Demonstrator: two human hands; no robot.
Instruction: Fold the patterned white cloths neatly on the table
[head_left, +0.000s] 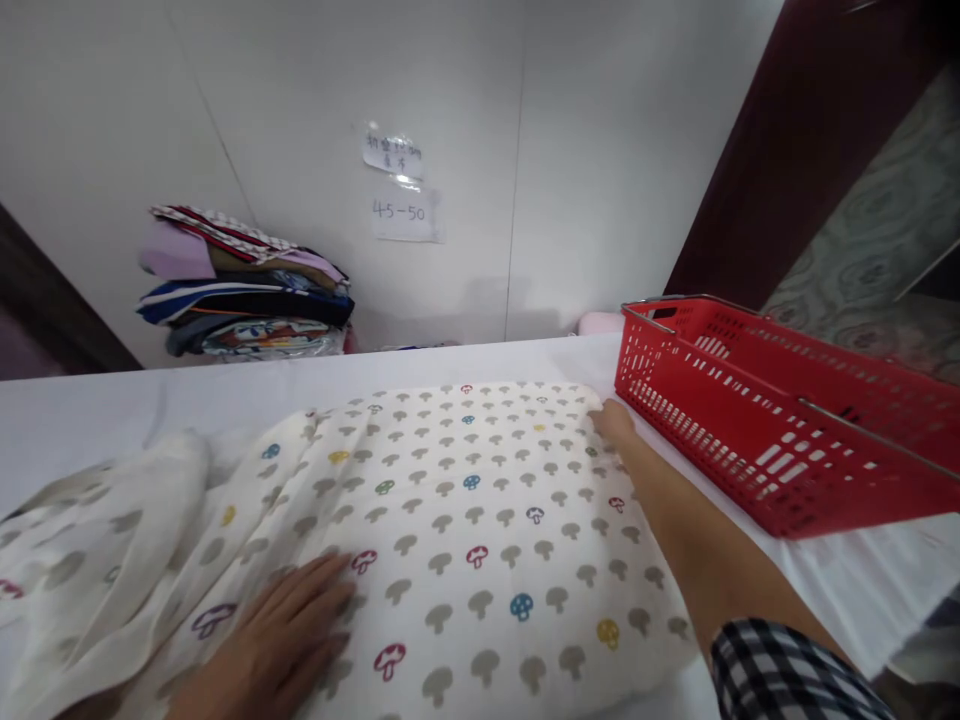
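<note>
A white cloth [495,520] printed with grey and coloured mushrooms is spread over the front of the table. Its left part lies bunched in loose folds, while the right part is fairly flat. My left hand [277,635] rests palm down on it near the folds, with fingers stretched out. At the far right corner, my right hand [615,424] has its fingers closed at the cloth's edge; the fingertips are mostly hidden. Close to the right of that hand stands a red perforated basket [720,440].
White covering lies over the table [547,362]. Against the wall at the back left is a stack of folded clothes [255,290]. Paper labels [405,210] are taped to the wall. A pink item [600,323] shows behind the table's far edge, beside the basket.
</note>
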